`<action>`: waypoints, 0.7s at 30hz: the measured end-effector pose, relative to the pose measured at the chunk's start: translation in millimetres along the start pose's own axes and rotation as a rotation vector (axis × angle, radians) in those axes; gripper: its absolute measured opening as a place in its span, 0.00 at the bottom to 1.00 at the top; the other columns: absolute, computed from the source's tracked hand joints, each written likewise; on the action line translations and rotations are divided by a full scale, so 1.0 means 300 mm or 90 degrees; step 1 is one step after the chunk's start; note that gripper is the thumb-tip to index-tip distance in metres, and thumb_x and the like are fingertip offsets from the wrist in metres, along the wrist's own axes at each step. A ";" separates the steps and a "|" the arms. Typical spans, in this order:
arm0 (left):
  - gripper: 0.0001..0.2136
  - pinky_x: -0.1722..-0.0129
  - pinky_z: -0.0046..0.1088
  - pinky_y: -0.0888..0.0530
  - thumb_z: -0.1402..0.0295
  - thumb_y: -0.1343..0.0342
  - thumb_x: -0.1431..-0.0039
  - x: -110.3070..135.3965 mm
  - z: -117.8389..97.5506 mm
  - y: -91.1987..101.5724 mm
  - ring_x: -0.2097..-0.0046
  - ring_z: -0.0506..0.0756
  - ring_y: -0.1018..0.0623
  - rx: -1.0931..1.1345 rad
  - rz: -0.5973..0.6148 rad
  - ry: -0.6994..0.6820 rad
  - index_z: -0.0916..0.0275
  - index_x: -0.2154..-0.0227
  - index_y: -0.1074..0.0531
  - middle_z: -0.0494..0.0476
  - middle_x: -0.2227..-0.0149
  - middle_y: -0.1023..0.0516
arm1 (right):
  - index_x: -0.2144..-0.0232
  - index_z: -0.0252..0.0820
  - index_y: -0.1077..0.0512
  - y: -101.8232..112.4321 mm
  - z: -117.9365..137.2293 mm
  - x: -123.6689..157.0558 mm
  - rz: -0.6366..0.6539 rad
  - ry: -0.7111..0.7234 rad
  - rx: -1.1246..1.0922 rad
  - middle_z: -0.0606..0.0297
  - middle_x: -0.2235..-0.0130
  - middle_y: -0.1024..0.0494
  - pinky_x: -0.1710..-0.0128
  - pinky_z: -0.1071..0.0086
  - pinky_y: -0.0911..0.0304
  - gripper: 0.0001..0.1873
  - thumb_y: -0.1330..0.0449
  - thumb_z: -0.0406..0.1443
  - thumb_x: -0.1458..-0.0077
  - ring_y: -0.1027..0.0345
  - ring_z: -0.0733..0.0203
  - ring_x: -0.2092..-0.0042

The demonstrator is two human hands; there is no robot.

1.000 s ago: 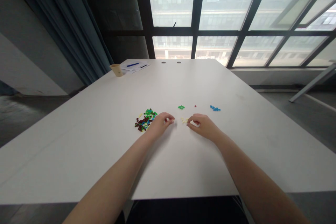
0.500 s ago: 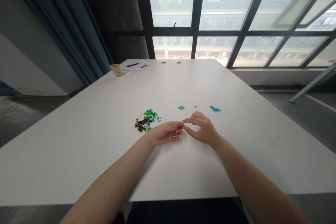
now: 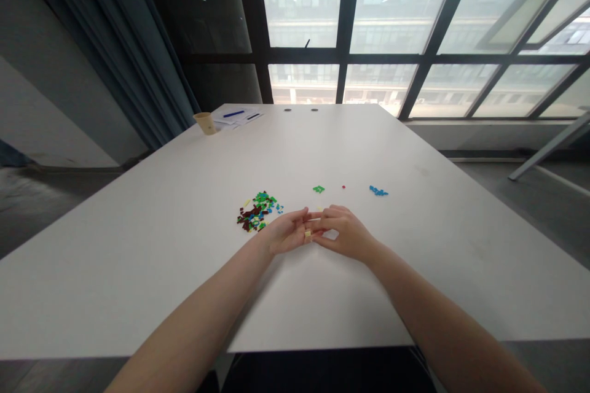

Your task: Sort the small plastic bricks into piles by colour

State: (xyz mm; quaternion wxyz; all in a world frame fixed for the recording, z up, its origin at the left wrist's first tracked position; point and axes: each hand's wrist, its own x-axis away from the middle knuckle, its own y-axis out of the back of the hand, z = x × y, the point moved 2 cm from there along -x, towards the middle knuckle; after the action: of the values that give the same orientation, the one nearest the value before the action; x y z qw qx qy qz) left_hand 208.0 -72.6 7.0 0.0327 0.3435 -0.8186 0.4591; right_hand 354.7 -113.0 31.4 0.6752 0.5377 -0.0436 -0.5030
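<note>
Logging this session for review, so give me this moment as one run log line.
left hand: at yellow piece | right hand: touching left hand | nearby: mixed pile, green pieces, blue pieces

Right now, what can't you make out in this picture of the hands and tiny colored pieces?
All of these are in the head view:
The yellow piece between the left hand and right hand: fingers hide most of it.
The colored pile: its pieces are too small to count.
The papers by the cup: too small to read.
</note>
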 end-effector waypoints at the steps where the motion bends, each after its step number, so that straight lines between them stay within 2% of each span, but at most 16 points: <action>1: 0.15 0.59 0.28 0.33 0.66 0.58 0.40 0.000 0.000 -0.001 0.65 0.51 0.25 -0.003 -0.001 -0.003 0.70 0.65 0.29 0.62 0.67 0.24 | 0.68 0.47 0.26 -0.008 0.002 -0.002 0.006 0.000 0.008 0.65 0.70 0.28 0.63 0.68 0.44 0.06 0.41 0.35 0.51 0.38 0.63 0.66; 4: 0.14 0.60 0.28 0.33 0.65 0.57 0.40 -0.001 0.002 -0.005 0.66 0.51 0.25 -0.003 -0.006 -0.009 0.69 0.67 0.29 0.60 0.69 0.24 | 0.67 0.47 0.26 -0.029 0.005 -0.005 0.012 -0.002 0.022 0.65 0.66 0.26 0.62 0.68 0.45 0.07 0.42 0.33 0.51 0.37 0.63 0.64; 8: 0.12 0.62 0.26 0.32 0.67 0.56 0.41 -0.002 0.002 -0.004 0.68 0.49 0.26 0.004 -0.021 -0.017 0.68 0.69 0.29 0.58 0.71 0.25 | 0.69 0.47 0.27 -0.037 0.003 -0.004 -0.005 -0.012 0.034 0.66 0.67 0.26 0.62 0.67 0.47 0.05 0.42 0.33 0.50 0.38 0.63 0.64; 16: 0.05 0.60 0.25 0.32 0.73 0.49 0.45 0.010 -0.002 -0.011 0.65 0.49 0.25 -0.048 -0.081 0.007 0.67 0.69 0.29 0.57 0.69 0.24 | 0.72 0.45 0.27 0.008 -0.034 0.001 -0.098 -0.053 0.130 0.65 0.71 0.28 0.62 0.65 0.51 0.05 0.43 0.36 0.48 0.39 0.62 0.65; 21: 0.05 0.59 0.22 0.33 0.75 0.44 0.49 0.009 -0.001 -0.011 0.64 0.46 0.27 -0.111 -0.053 -0.039 0.67 0.68 0.28 0.55 0.66 0.25 | 0.73 0.45 0.28 0.011 -0.034 0.000 -0.101 -0.051 0.120 0.66 0.71 0.28 0.61 0.66 0.51 0.05 0.43 0.36 0.47 0.39 0.62 0.65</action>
State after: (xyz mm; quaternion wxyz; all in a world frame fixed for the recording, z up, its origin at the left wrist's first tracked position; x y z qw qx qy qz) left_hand 207.8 -74.8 10.5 0.0566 0.3867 -0.8410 0.3740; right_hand 362.8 -106.4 29.7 0.5777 0.5800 -0.0749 -0.5693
